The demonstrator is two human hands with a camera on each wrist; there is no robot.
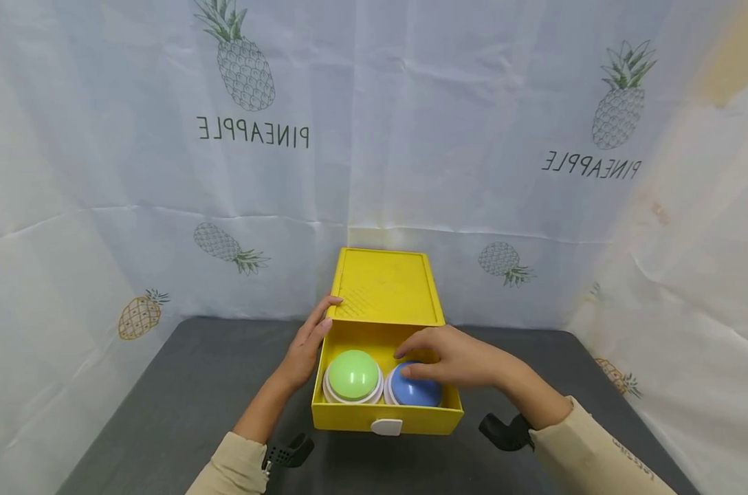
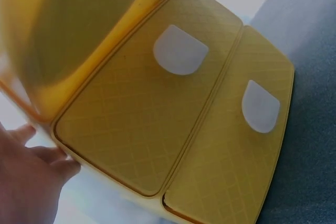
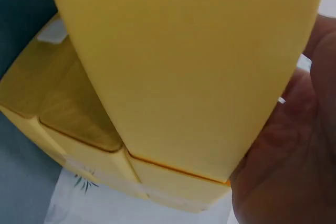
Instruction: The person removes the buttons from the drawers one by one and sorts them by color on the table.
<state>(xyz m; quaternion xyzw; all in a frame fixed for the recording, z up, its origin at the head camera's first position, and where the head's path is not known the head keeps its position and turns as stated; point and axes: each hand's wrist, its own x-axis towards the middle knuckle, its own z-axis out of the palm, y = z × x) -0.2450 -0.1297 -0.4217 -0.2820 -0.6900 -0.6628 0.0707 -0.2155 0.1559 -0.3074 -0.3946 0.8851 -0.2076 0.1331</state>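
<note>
A yellow drawer cabinet [image 1: 386,285] stands on the dark table, its top drawer [image 1: 343,417] pulled out towards me. Inside sit two round, white-rimmed pots side by side, one with a domed green top [image 1: 353,375], the other with a domed blue top [image 1: 420,392]. Over the blue one is my right hand [image 1: 463,354], fingers bent loosely and apart from the thumb, which lies at the top's edge. My left hand [image 1: 301,354] rests on the cabinet's left side with fingers extended; its fingertips [image 2: 65,169] touch that side in the left wrist view.
Two closed lower drawers with white tabs [image 2: 181,51] show beneath the open one in the left wrist view. The open drawer's front bears a white tab [image 1: 386,427]. A pineapple-print cloth [image 1: 411,172] hangs behind and beside the dark table [image 1: 225,385].
</note>
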